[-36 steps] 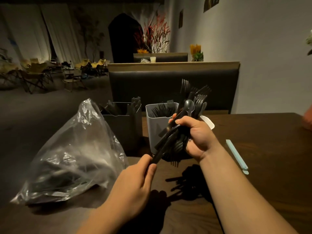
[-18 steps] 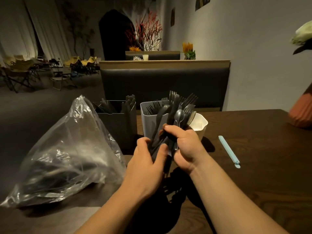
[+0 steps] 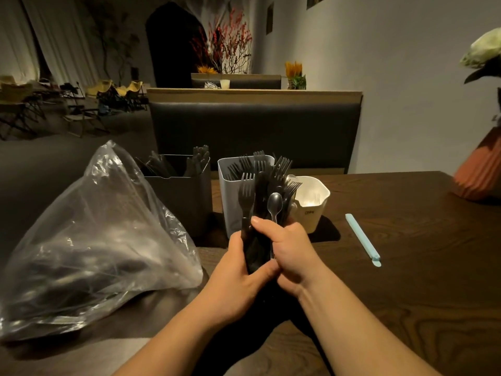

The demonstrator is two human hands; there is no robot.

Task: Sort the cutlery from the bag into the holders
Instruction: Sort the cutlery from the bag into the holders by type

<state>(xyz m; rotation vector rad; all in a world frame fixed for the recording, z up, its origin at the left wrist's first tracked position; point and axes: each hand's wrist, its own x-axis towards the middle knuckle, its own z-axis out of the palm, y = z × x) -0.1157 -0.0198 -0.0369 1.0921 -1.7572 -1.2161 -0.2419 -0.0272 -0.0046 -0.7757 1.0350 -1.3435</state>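
A bundle [image 3: 260, 213] of black plastic cutlery is held upright above the table [image 3: 412, 280], just in front of the holders. It is gripped from both sides: the left hand [image 3: 238, 278] is curled round its lower handles, and the right hand [image 3: 291, 253] is wrapped round its middle, thumb laid across the front. One spoon [image 3: 275, 205] is seen at the front of the bundle, among several forks whose number cannot be told. Three holders are counted: a dark one [image 3: 187, 204] holding black pieces, a grey one [image 3: 230, 191] holding forks, and a white one [image 3: 315, 207]. One clear bag [image 3: 95, 240], with dark cutlery inside, is set at the left. One pale blue stick [image 3: 362, 237] lies at the right.
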